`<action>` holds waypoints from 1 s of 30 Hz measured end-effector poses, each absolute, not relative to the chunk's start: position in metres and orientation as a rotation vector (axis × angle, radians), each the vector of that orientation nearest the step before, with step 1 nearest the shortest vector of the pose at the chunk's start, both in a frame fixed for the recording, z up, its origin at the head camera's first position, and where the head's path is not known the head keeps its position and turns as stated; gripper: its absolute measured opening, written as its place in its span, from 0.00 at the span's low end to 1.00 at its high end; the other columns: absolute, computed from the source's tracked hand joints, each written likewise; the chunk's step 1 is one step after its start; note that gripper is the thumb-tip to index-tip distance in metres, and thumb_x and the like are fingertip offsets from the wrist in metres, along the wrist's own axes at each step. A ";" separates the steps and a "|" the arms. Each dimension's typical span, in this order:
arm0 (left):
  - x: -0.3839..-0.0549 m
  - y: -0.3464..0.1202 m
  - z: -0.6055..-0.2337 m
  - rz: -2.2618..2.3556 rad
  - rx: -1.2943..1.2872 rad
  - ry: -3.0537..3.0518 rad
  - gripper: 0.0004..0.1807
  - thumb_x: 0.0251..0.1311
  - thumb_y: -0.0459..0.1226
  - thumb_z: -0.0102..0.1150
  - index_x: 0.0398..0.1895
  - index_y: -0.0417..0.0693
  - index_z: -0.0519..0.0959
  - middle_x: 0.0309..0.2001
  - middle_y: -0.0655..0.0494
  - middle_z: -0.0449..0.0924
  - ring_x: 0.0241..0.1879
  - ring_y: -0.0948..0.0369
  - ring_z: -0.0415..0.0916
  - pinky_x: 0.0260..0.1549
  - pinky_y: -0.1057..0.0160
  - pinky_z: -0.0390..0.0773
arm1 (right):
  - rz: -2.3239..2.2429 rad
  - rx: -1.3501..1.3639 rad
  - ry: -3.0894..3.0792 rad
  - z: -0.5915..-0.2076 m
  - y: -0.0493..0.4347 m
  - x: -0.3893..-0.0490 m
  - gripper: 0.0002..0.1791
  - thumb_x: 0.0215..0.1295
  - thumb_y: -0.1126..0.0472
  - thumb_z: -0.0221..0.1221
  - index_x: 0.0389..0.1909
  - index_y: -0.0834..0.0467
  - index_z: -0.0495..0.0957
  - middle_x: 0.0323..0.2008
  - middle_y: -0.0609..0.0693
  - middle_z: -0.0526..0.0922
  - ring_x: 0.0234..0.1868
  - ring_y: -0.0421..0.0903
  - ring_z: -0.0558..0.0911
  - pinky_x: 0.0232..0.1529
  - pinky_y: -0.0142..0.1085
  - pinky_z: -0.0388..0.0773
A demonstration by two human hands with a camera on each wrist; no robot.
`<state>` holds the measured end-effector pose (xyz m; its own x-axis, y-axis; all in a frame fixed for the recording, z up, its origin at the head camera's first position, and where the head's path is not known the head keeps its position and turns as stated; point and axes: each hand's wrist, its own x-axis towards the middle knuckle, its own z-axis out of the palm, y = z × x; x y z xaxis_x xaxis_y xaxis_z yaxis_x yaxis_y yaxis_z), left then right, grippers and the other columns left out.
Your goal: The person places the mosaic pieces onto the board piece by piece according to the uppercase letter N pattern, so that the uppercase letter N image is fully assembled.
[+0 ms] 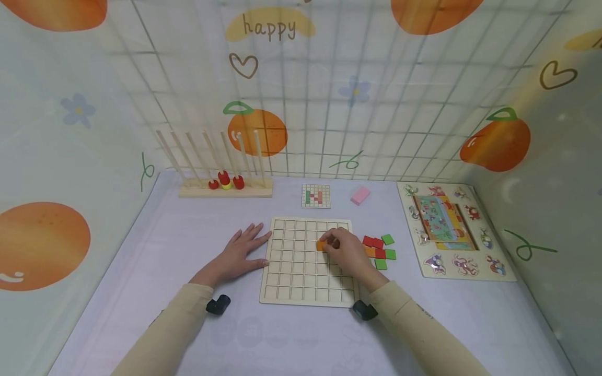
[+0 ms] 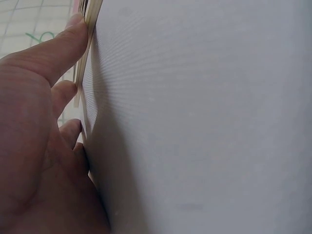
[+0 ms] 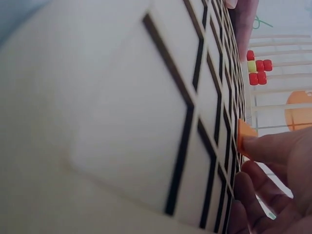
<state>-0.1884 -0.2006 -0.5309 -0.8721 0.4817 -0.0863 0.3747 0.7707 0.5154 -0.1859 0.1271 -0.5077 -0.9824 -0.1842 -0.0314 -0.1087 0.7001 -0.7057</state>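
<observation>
A pale wooden grid board (image 1: 301, 261) lies on the table in front of me. My right hand (image 1: 345, 250) pinches an orange square tile (image 1: 322, 245) over the board's upper right part. In the right wrist view the orange tile (image 3: 245, 136) is tilted at the grid, with a fingertip on its face. My left hand (image 1: 240, 256) lies spread, its fingers straight, with thumb and fingertips at the board's left edge. Beside the right hand, several red, green and orange tiles (image 1: 380, 254) lie loose, partly hidden by the wrist.
Behind the board lie a small pattern card (image 1: 316, 196) with coloured squares and a pink block (image 1: 360, 196). A wooden peg rack (image 1: 226, 192) with red and yellow beads stands back left. An animal puzzle board (image 1: 456, 230) lies at right. A patterned curtain (image 1: 329, 104) encloses the table.
</observation>
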 end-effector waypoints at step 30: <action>-0.189 -0.199 -0.529 0.713 0.648 2.749 0.46 0.63 0.61 0.62 0.81 0.61 0.57 0.83 0.52 0.42 0.81 0.50 0.34 0.77 0.43 0.34 | -1.098 -0.262 2.835 -0.506 0.126 -0.184 0.11 0.65 0.60 0.69 0.48 0.51 0.88 0.39 0.45 0.78 0.36 0.43 0.75 0.36 0.35 0.75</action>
<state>-0.1887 -0.1993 -0.5291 -0.8765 0.4696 -0.1064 0.3588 0.7843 0.5061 -0.1845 0.1257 -0.5057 -0.9812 -0.1917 -0.0220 -0.1268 0.7267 -0.6752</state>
